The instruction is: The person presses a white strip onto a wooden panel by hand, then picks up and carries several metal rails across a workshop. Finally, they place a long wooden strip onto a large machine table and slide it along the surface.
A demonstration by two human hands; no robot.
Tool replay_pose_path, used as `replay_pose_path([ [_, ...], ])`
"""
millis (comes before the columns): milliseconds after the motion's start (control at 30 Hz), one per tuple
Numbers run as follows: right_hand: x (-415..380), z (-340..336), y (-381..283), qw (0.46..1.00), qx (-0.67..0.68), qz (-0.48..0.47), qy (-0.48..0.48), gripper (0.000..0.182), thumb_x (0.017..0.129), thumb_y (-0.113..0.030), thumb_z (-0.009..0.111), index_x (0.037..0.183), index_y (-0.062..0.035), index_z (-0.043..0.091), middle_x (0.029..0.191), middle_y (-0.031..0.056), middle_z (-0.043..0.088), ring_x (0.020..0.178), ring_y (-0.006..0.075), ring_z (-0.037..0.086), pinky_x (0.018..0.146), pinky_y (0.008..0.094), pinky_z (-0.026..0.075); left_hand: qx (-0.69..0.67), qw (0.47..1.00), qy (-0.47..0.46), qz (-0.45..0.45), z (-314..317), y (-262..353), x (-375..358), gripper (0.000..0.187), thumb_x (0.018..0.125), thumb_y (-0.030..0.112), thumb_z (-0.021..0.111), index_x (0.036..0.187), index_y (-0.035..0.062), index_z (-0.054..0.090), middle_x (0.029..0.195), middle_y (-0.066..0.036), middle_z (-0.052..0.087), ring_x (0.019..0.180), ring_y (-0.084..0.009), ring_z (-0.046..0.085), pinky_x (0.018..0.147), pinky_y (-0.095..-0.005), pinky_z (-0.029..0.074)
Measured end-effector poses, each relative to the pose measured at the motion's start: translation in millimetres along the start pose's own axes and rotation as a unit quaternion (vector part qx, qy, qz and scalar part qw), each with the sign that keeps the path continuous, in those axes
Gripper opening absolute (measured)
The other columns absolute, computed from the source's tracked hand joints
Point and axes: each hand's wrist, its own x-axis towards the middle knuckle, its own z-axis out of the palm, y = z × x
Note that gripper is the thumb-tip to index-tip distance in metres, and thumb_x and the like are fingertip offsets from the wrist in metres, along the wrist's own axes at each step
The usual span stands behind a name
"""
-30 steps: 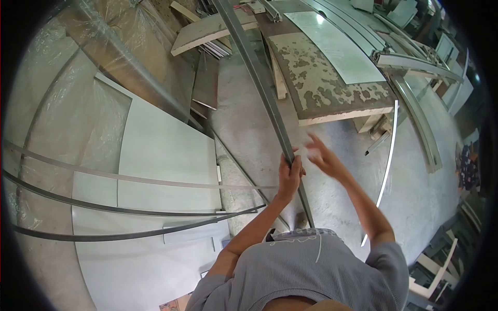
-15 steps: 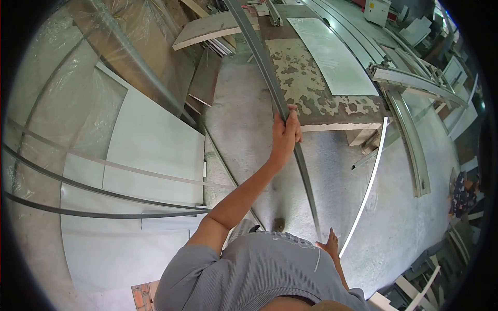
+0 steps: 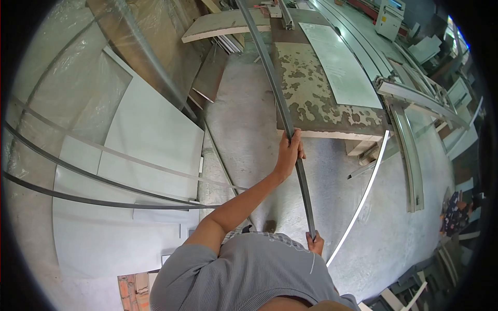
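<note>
At the far left, clear plastic sheeting (image 3: 78, 85) stands behind large pale panels (image 3: 150, 124), with dark curved strips (image 3: 93, 201) crossing in front of them; no lettering shows on any of these. Near the middle, the left hand (image 3: 288, 158) is wrapped around a long dark bar (image 3: 271, 78), as it was in both earlier views. The bar slants from the top edge of the view down to the person's waist, passing just beside the tabletop (image 3: 303, 78). The change is at the right hand (image 3: 316, 243): half a second ago it was down near the waist with fingers spread, apart from the bar — now it is closed around the bar's lower end, so the bar is gripped in two places. Farther right, a pale sheet (image 3: 340, 67) lies on the mottled tabletop, and a thin white strip (image 3: 363, 203) slants below its near corner. Beyond stands a pale machine (image 3: 389, 20) with a lit screen — too small to read — and no brand or label can be made out anywhere.
</note>
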Motion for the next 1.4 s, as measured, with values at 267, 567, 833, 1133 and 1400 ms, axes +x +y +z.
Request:
replay_pose_path([
  [267,-6.3,-11.7,-14.5,0.997,0.007,0.064,0.037,0.027,0.087,-0.026,0.059,0.078,-0.0006,0.055,0.050,0.0053,0.047,0.046,0.0109,0.045,0.043,0.0300,0.037,-0.035,0.993,0.087,-0.072,-26.9,-91.9,41.3,0.039,0.092,0.043,0.047,0.106,0.0068,0.040,0.060,-0.002,0.046,0.048,-0.0105,0.048,0.044,-0.0281,0.050],
  [567,75.4,-12.7,-1.4,0.996,-0.015,0.028,-0.085,0.026,0.090,-0.028,0.055,0.088,-0.0022,0.059,0.056,0.0015,0.044,0.049,0.0117,0.042,0.045,0.0291,0.037,-0.030,0.997,-0.033,-0.063,-42.9,-62.2,-13.1,0.044,0.091,0.032,0.050,0.121,0.0029,0.036,0.093,-0.019,0.056,0.070,-0.0244,0.061,0.063,-0.0352,0.049],
  [833,135.6,10.9,-30.9,0.993,0.113,-0.009,-0.044,0.033,0.092,-0.029,0.050,0.102,0.0017,0.058,0.064,0.0028,0.046,0.053,0.0125,0.043,0.047,0.0278,0.038,0.141,0.990,-0.006,0.020,-72.7,-63.8,7.1,0.077,0.086,0.043,0.055,0.139,0.0023,0.017,0.109,-0.020,0.055,0.100,-0.0337,0.055,0.085,-0.0394,0.043],
  [1133,300.4,22.6,-102.3,0.941,-0.064,-0.325,-0.072,0.052,0.098,-0.036,0.029,0.133,0.0005,0.039,0.090,0.0122,0.054,0.074,0.0215,0.054,0.058,0.0326,0.045,0.189,0.975,0.037,-0.112,-136.9,-110.2,-130.1,0.085,0.085,0.045,0.056,0.142,0.0019,0.009,0.128,-0.024,0.045,0.114,-0.0343,0.050,0.094,-0.0389,0.040],
  [1400,320.1,64.1,-248.0,0.819,-0.063,-0.571,-0.021,0.050,0.098,-0.031,0.023,0.134,0.0009,0.037,0.083,0.0106,0.052,0.069,0.0212,0.051,0.060,0.0337,0.047,0.255,0.951,0.101,-0.143,-176.3,-118.0,-193.6,0.092,0.080,0.051,0.059,0.143,0.0053,0.009,0.131,-0.023,0.041,0.119,-0.0369,0.042,0.099,-0.0430,0.035],
])
